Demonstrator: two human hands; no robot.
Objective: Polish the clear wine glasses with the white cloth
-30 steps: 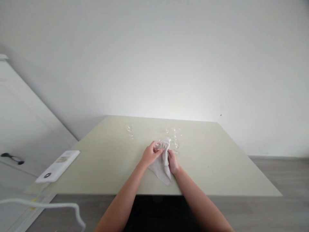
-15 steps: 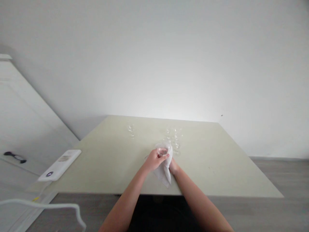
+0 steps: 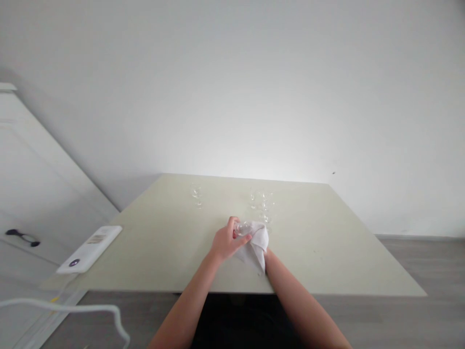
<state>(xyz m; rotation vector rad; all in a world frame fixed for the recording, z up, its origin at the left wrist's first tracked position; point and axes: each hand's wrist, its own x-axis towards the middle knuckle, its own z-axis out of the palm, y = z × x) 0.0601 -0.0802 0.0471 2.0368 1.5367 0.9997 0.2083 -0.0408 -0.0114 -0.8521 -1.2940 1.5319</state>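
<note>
My left hand (image 3: 227,240) is closed around a clear glass (image 3: 242,228), which lies tilted on its side above the front middle of the table. A white cloth (image 3: 258,238) covers my right hand (image 3: 267,254), whose fingers are hidden in its folds. The cloth is pressed against the right end of the glass, and a corner of it hangs down. Just beyond my hands, several clear stemmed glasses (image 3: 265,201) stand close together. Farther left, another stemmed glass (image 3: 196,194) stands by itself.
The pale table (image 3: 327,252) meets a white wall at its far edge. A white power strip (image 3: 90,248) lies on its left edge, with a white cable (image 3: 72,307) below. On the far left stands a white cabinet (image 3: 43,184) with a dark handle.
The glass has turned from mouth-up to lying sideways in my left hand. My right hand and the cloth have shifted slightly right, to its end.
</note>
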